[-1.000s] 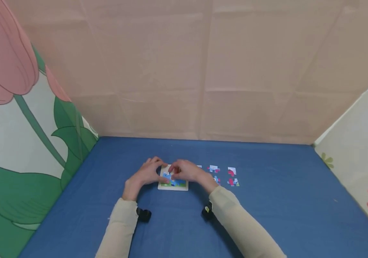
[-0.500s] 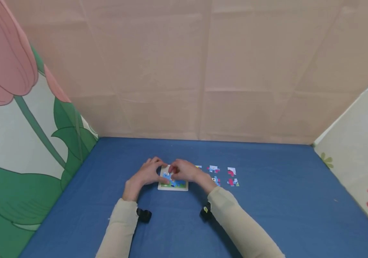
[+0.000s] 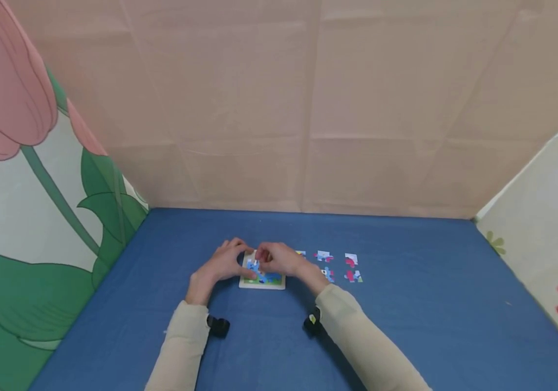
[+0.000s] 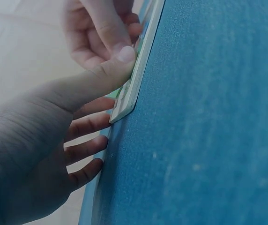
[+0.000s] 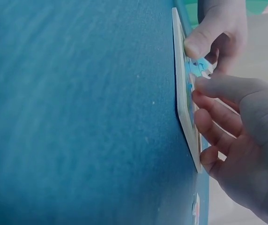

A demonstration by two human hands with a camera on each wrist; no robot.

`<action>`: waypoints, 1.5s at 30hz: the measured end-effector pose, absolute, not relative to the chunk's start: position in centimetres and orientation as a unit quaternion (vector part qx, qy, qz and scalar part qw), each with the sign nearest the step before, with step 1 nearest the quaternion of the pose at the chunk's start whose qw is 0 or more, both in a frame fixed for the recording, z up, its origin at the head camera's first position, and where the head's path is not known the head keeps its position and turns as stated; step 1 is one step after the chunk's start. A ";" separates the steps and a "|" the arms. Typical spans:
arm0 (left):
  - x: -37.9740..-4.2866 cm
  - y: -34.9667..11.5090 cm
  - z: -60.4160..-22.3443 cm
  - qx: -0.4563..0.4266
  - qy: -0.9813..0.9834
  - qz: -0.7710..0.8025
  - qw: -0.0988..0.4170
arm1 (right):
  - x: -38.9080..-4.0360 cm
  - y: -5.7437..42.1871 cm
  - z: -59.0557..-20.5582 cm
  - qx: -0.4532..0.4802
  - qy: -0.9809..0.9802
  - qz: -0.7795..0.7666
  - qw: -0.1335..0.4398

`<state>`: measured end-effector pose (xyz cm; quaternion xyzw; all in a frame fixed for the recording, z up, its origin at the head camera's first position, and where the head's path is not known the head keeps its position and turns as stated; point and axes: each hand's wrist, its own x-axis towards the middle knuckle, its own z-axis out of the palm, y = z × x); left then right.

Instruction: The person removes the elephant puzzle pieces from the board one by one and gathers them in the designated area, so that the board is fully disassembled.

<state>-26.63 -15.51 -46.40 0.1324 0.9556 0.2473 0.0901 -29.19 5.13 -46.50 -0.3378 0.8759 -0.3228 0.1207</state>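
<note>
A jigsaw board (image 3: 261, 287) with a pale wooden rim lies on the table, partly filled with blue and green pieces. My left hand (image 3: 222, 260) curves round its left side, the thumb (image 4: 124, 58) over the pieces and the fingers along the edge. Over the board's upper part is my right hand (image 3: 279, 258), thumb and index finger bent together at a puzzle piece. In the right wrist view a blue and white puzzle piece (image 5: 202, 68) stands tilted above the board, close to the right fingertips. Those fingertips hide much of that piece.
Several loose puzzle pieces with pink and blue print, among them one puzzle piece (image 3: 352, 260) at the outer right, lie right of the board. The blue tablecloth (image 3: 406, 304) stretches to a beige backdrop (image 3: 308, 108). Printed side panels stand left and right.
My right hand shifts only slightly over the board, its fingertips staying at the same place. The left hand keeps its position, and the loose pieces lie unmoved.
</note>
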 end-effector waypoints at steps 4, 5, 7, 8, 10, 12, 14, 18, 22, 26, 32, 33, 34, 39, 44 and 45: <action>-26.5 -15.5 -46.4 0.129 0.956 0.248 0.092 | -29.1 5.4 -46.7 -0.331 0.874 -0.335 0.123; -26.5 -15.4 -46.4 0.129 0.956 0.247 0.091 | -29.1 5.5 -46.7 -0.329 0.872 -0.340 0.123; -26.5 -15.4 -46.4 0.128 0.956 0.247 0.091 | -29.0 5.7 -46.7 -0.329 0.870 -0.348 0.121; -26.5 -15.3 -46.5 0.127 0.957 0.246 0.092 | -29.0 5.8 -46.7 -0.328 0.869 -0.351 0.121; -26.5 -15.3 -46.5 0.123 0.957 0.245 0.093 | -28.9 6.1 -46.6 -0.328 0.868 -0.356 0.116; -26.6 -15.3 -46.5 0.119 0.958 0.245 0.094 | -28.8 6.3 -46.6 -0.325 0.868 -0.357 0.113; -26.6 -15.3 -46.5 0.114 0.958 0.244 0.094 | -28.7 6.7 -46.6 -0.320 0.869 -0.360 0.111; -26.6 -15.3 -46.5 0.112 0.960 0.242 0.090 | -28.3 7.4 -46.5 -0.312 0.865 -0.377 0.109; -26.6 -15.3 -46.5 0.113 0.961 0.238 0.088 | -27.9 8.1 -46.4 -0.310 0.862 -0.389 0.098; -26.6 -15.3 -46.5 0.114 0.961 0.238 0.086 | -27.7 8.8 -46.5 -0.309 0.864 -0.389 0.085; -26.5 -15.3 -46.4 0.117 0.959 0.242 0.089 | -27.4 9.8 -46.4 -0.306 0.865 -0.392 0.071; -26.4 -15.3 -46.4 0.116 0.959 0.242 0.090 | -27.3 9.9 -46.4 -0.307 0.863 -0.396 0.070; -26.4 -15.3 -46.3 0.116 0.959 0.244 0.090 | -27.3 10.1 -46.3 -0.307 0.861 -0.399 0.070; -26.3 -15.3 -46.3 0.109 0.959 0.245 0.092 | -26.9 11.0 -45.9 -0.299 0.862 -0.404 0.065; -26.4 -15.2 -46.5 0.110 0.960 0.241 0.093 | -26.7 12.3 -45.7 -0.287 0.870 -0.395 0.068; -26.4 -15.2 -46.5 0.111 0.960 0.239 0.092 | -26.6 12.6 -45.8 -0.285 0.871 -0.395 0.070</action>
